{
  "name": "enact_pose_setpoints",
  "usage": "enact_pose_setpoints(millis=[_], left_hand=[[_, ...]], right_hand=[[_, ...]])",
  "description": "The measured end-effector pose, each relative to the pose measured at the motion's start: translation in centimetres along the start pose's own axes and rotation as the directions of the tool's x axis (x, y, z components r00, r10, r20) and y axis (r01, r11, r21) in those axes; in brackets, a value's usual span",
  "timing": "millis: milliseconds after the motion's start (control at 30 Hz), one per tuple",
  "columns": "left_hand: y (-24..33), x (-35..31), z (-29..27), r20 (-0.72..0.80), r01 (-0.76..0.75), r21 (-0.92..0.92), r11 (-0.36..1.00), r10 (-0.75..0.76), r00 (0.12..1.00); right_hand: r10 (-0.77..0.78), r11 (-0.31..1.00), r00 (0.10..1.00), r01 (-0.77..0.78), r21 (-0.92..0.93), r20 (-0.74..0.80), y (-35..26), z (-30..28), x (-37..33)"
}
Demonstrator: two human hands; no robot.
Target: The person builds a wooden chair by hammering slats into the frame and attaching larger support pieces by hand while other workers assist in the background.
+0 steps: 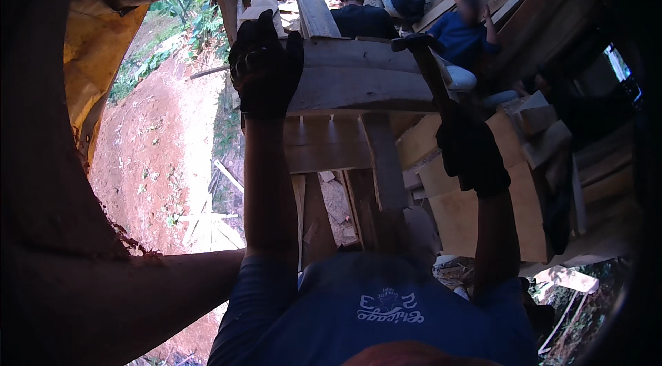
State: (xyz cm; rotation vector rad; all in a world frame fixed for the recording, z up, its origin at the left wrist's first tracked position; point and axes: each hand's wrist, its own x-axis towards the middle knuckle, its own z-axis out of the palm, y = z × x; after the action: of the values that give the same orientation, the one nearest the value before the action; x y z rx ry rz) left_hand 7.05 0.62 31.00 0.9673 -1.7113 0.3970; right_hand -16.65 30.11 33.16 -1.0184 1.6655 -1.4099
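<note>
hammer (432,75) looks head-heavy, stiff, best held low, where the right hand (473,151) grips; left hand (265,75) seems curled, hold unclear.

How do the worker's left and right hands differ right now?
The left hand is at the left end of a wide board; the right hand grips a hammer. The left hand appears higher in the picture than the right hand. Both are dark-gloved.
</note>
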Motion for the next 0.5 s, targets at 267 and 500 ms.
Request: enact_pose_setpoints(millis=[267,500], left_hand=[[-2.3,-3.3,3.4,0.364,-0.209,0.218,0.953,0.12,0.924],[-1.7,-3.2,2.8,0.25,-0.176,0.191,0.966,0.126,0.96]], right_hand=[[0.085,0.941,0.995,-0.094,0.324,0.041,0.1,1.2,4.6],[0.015,0.995,0.993,-0.003,0.102,-0.12,-1.1,2.0,3.9]])
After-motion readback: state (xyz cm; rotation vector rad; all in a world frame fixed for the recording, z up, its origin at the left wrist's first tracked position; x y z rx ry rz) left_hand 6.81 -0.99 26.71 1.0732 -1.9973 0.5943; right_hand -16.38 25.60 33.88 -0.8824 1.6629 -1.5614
